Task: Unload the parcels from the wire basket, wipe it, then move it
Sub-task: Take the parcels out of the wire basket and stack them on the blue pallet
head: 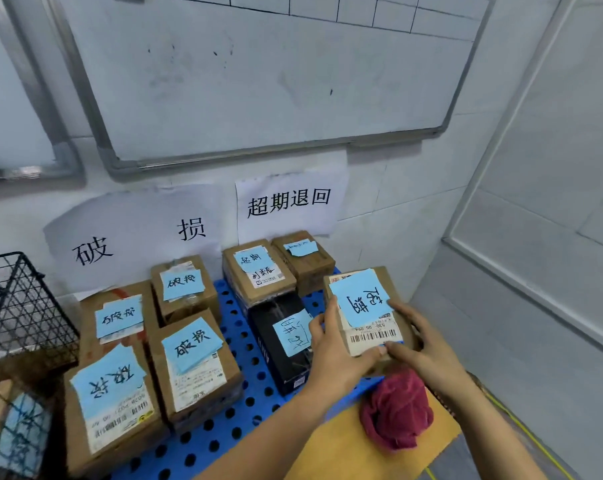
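Both hands grip one cardboard parcel with a blue note and a barcode label, held just above the right side of the blue perforated pallet. My left hand clasps its left edge and my right hand its right and front edge. A black wire basket stands at the far left against the wall; another parcel with a blue note shows behind dark mesh at the lower left. A crumpled dark red cloth lies below the held parcel.
Several brown parcels with blue notes sit on the pallet: a left group and a right group with a black box. A yellow board lies under the cloth. A whiteboard and paper signs hang on the wall; a wall closes off the right.
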